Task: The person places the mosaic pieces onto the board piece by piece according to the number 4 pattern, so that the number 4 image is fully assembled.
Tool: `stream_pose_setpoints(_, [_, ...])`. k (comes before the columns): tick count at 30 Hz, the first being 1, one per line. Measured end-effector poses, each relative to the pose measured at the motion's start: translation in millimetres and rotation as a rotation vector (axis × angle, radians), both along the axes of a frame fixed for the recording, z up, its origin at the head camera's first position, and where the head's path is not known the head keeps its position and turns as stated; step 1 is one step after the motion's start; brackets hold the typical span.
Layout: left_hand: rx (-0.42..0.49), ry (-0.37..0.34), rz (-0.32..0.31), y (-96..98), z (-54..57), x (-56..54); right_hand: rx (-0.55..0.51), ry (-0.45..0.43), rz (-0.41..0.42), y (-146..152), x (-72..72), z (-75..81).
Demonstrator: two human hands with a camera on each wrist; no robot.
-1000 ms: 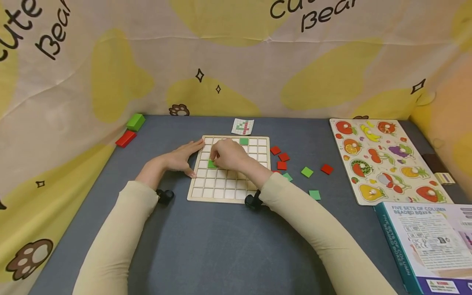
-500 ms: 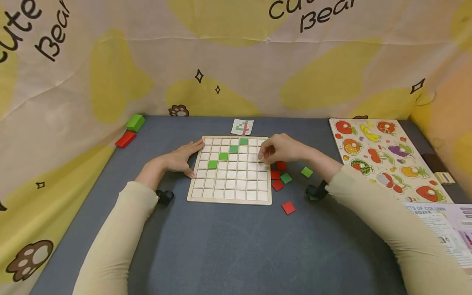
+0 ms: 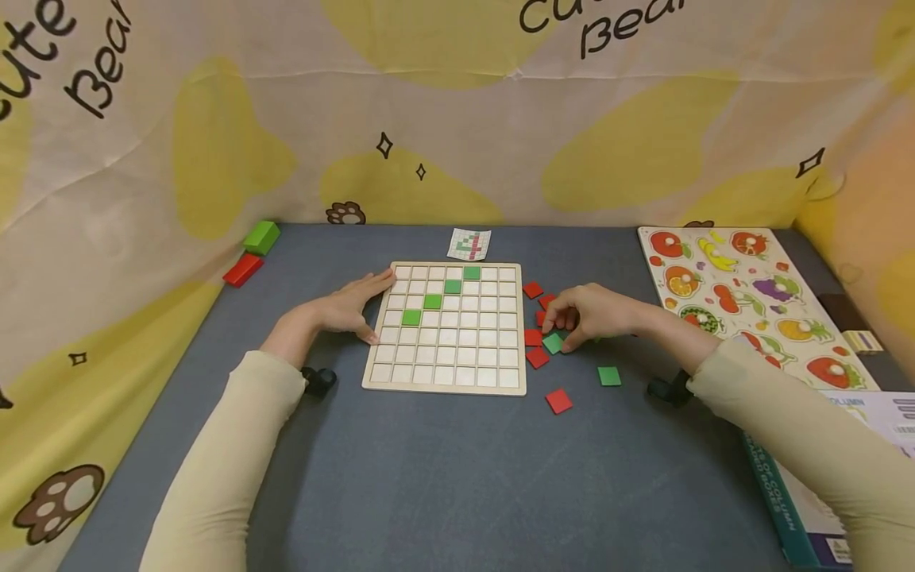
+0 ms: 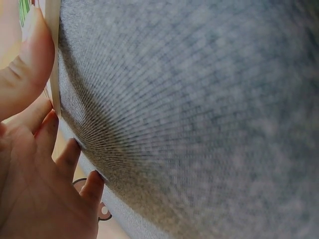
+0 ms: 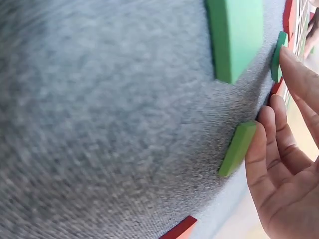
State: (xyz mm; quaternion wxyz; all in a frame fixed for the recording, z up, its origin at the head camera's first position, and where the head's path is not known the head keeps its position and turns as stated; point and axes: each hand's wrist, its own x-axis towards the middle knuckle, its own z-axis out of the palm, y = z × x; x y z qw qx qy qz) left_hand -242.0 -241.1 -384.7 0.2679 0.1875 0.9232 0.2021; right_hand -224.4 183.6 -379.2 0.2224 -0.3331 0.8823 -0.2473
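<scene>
A square white grid board (image 3: 457, 357) in a pale frame lies on the table, with green tiles (image 3: 432, 302) in a diagonal line of its cells. My left hand (image 3: 343, 308) rests spread along the board's left edge; in the left wrist view its thumb (image 4: 37, 47) lies against the frame. Beyond the board's right edge, my right hand (image 3: 596, 311) reaches down over loose tiles. Its thumb (image 5: 299, 74) touches a green tile (image 3: 553, 343) lying flat, its other fingers spaced apart from the thumb. Another green tile (image 5: 238, 149) sits by those fingers.
Several red tiles (image 3: 559, 401) and a green tile (image 3: 609, 376) lie right of the board. A pattern card (image 3: 469, 245) is behind it. Red and green blocks (image 3: 262, 237) stand back left. A fruit puzzle board (image 3: 779, 361) and a box (image 3: 772, 492) occupy the right.
My right hand has left the board and moved right to the loose tiles, uncovering the diagonal of green tiles. My left hand has stayed at the board's edge.
</scene>
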Motion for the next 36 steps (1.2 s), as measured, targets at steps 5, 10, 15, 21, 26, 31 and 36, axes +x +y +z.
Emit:
stream_pose_setpoints(5, [0.004,0.006,0.000,-0.2,0.3,0.3,0.005,0.013,0.010,1.6,0.9,-2.1])
stream_pose_setpoints(10, [0.008,0.008,0.004,-0.2,0.0,-0.2,0.000,0.020,0.006,0.6,0.9,-2.9])
stream_pose_setpoints(15, [0.004,0.007,0.009,-0.3,-1.0,-0.4,0.011,0.042,0.000,-0.8,0.3,-2.4])
stream_pose_setpoints(21, [0.002,0.007,0.013,-0.2,-0.9,-0.1,0.021,0.031,-0.015,-4.5,-0.9,0.7])
stream_pose_setpoints(26, [0.002,0.005,0.013,-1.6,-1.2,0.3,-0.032,0.006,-0.029,-17.4,-6.4,11.0])
stream_pose_setpoints(31, [0.007,-0.001,0.018,-2.3,-0.9,0.8,-0.129,0.013,-0.053,-44.8,-10.6,18.3])
stream_pose_setpoints(36, [0.008,-0.002,0.009,-1.1,0.0,1.1,-0.210,0.072,-0.067,-85.2,-10.1,13.9])
